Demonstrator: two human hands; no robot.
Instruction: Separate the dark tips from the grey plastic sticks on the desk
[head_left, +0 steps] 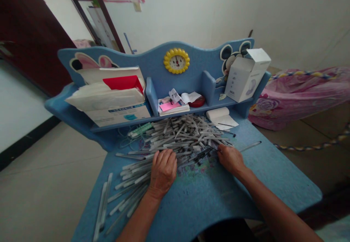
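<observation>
A large heap of grey-white pen barrels [186, 129] is spread over the blue desk, with more barrels [131, 183] fanned out at its left front. My left hand [163, 169] rests palm down at the heap's front edge, fingers curled together over the barrels; what lies under them is hidden. At the right front of the heap, my right hand [231, 158] is closed, thumb and fingers pinched beside a thin dark piece I cannot clearly make out. Small black pen parts [202, 155] lie between the two hands.
Two or three barrels [102, 202] lie apart at the desk's left edge, and one pen [251, 145] at the right. A paper roll [218, 115] sits behind the heap. The blue shelf [177, 113] holds boxes, papers and a white carton [244, 76].
</observation>
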